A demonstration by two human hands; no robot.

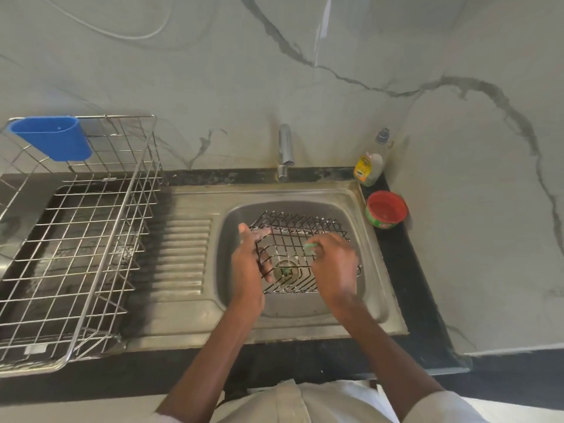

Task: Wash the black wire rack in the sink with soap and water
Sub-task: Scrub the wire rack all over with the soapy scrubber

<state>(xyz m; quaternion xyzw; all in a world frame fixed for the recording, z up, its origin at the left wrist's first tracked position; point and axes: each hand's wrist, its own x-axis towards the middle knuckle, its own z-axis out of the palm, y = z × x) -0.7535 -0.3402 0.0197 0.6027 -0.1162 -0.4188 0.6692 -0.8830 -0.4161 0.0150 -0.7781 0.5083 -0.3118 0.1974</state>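
Home kitchen: steel sink [195, 300], dish rack [91, 239]

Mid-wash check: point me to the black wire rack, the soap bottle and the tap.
black wire rack [297, 227]: head view, on its far wire grid.
soap bottle [367, 167]: head view, on its yellow label.
tap [285, 148]: head view, on its chrome spout.

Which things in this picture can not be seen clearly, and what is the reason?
- Green scrubber, head view: only a tip shows, the right hand covers the rest.
- Black wire rack: both hands hide parts; the left hand holds its left edge.
- Water from the tap: running or not, cannot tell.
- Soap bottle label: too small to read.
- Red tub: contents unclear.
- Steel dish rack: cut by the left edge.
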